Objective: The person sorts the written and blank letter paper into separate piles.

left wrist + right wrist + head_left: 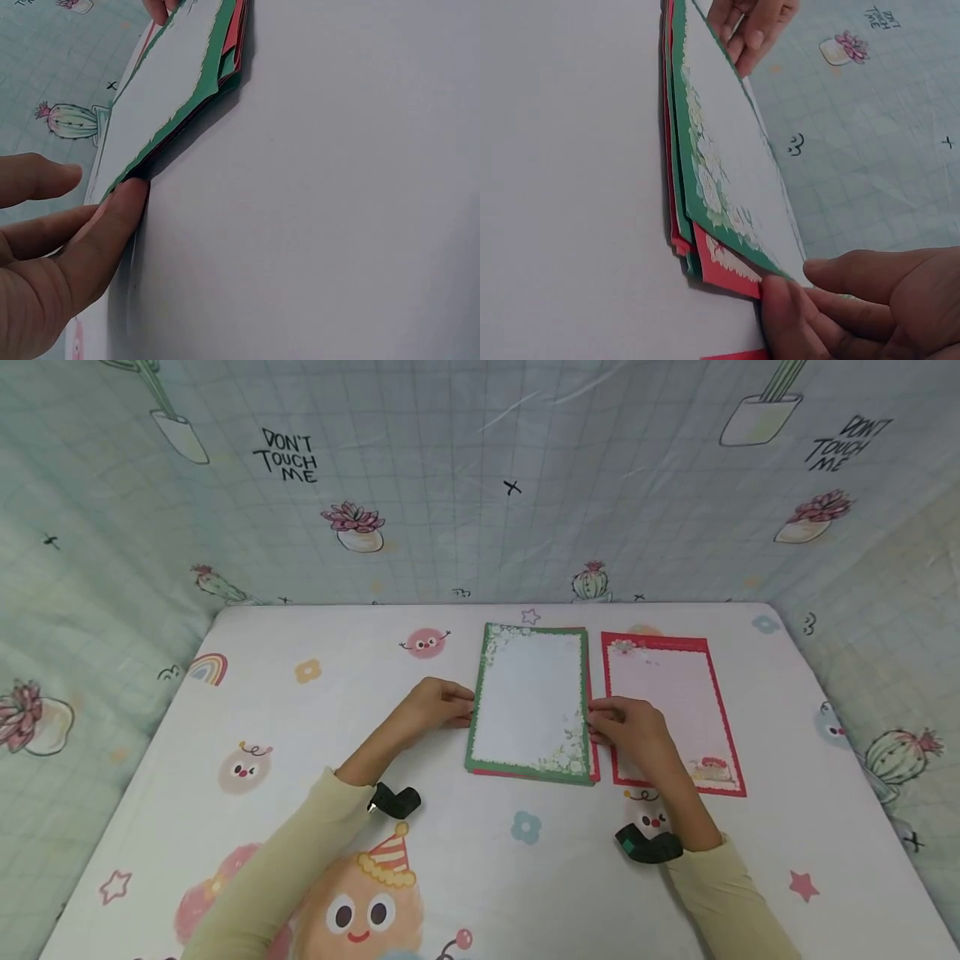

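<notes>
A stack of bordered paper sheets (534, 702) lies at the middle of the table, a green floral-edged sheet on top and red and green edges showing beneath. My left hand (435, 703) holds its left edge; in the left wrist view the thumb (124, 210) is against the edge and one finger is raised apart. On the opposite side, my right hand (633, 727) grips the right edge with thumb and fingers. A red sheet (727, 266) juts out below the top one in the right wrist view. The fingers' undersides are hidden.
A pink sheet with a red border (667, 693) lies to the right of the stack, partly under my right hand and forearm. The white table cover (337, 727) bears printed cartoons. Patterned cloth (450, 485) hangs behind the table's far edge and at both sides.
</notes>
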`<state>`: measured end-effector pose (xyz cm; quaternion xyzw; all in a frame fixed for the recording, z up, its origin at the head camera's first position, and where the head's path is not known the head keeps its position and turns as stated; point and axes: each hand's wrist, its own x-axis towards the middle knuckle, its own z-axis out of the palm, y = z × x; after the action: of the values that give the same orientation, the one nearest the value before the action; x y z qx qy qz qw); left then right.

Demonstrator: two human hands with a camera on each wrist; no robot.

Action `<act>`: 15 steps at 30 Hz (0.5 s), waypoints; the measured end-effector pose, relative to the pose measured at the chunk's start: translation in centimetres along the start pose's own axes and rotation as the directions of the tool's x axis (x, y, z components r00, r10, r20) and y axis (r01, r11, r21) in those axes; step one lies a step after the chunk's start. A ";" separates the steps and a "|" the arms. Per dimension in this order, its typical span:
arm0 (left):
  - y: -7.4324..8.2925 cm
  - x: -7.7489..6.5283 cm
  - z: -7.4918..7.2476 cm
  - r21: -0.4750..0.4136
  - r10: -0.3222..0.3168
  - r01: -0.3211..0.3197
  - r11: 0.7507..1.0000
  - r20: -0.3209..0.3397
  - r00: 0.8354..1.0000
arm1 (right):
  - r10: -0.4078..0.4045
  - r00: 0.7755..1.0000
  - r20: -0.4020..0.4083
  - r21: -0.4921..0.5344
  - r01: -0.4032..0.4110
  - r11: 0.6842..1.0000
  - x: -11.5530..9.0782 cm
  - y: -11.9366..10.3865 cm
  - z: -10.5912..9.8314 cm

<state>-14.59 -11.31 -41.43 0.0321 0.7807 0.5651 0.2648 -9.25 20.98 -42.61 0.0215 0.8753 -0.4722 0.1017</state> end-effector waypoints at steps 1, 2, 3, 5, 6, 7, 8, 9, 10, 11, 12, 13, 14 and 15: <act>0.0 0.0 0.0 0.010 0.004 -0.004 1.000 0.000 1.000 | -0.004 1.000 -0.009 -0.024 0.004 1.000 0.0 -0.1 0.1; -0.1 0.0 0.0 0.016 0.009 -0.009 1.000 0.000 1.000 | -0.009 1.000 -0.019 -0.050 0.008 0.999 -0.1 -0.1 0.1; -0.2 0.0 0.0 0.026 0.012 -0.012 1.000 -0.002 1.000 | -0.012 0.999 -0.032 -0.079 0.010 0.997 -0.1 -0.2 0.2; -0.3 0.0 0.0 0.036 0.022 -0.022 0.999 -0.002 1.000 | -0.017 0.998 -0.057 -0.125 0.010 0.992 -0.2 -0.4 0.4; -0.4 0.0 0.0 0.040 0.029 -0.028 0.999 -0.002 1.000 | -0.018 0.998 -0.065 -0.133 0.010 0.991 -0.3 -0.6 0.4; -0.4 -0.1 0.0 0.039 0.032 -0.032 0.999 -0.001 0.999 | -0.018 0.997 -0.074 -0.141 0.008 0.990 -0.3 -0.8 0.5; -0.5 -0.1 0.0 0.038 0.034 -0.034 0.999 -0.001 0.999 | -0.017 0.997 -0.081 -0.144 0.005 0.989 -0.3 -0.9 0.6; -0.5 -0.1 0.1 0.037 0.035 -0.035 0.999 -0.003 0.999 | -0.012 0.996 -0.087 -0.148 -0.001 0.989 -0.3 -1.1 0.7; -0.5 -0.1 0.1 0.037 0.037 -0.037 0.999 -0.004 0.999 | -0.013 0.995 -0.094 -0.154 -0.002 0.988 -0.3 -1.2 0.8; -0.6 -0.1 0.1 0.036 0.040 -0.039 0.999 -0.006 0.999 | -0.011 0.995 -0.101 -0.158 -0.005 0.987 -0.3 -1.3 0.8; -0.6 -0.1 0.1 0.029 0.038 -0.038 0.999 -0.009 0.999 | -0.010 0.994 -0.106 -0.158 -0.007 0.987 -0.2 -1.4 0.8; -0.6 -0.1 0.1 0.027 0.038 -0.038 0.999 -0.014 0.999 | -0.006 0.994 -0.113 -0.159 -0.012 0.987 -0.1 -1.4 0.9; -0.7 -0.1 0.1 0.024 0.039 -0.038 0.999 -0.019 0.999 | -0.004 0.993 -0.115 -0.154 -0.014 0.988 0.0 -1.4 0.9; -0.7 -0.1 0.1 0.021 0.036 -0.035 0.999 -0.023 0.999 | -0.002 0.993 -0.116 -0.150 -0.016 0.989 0.2 -1.4 0.9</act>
<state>-14.33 -11.55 -42.09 0.0421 0.7890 0.5619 0.2451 -9.47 19.42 -41.95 0.0442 0.9129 -0.4022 0.0536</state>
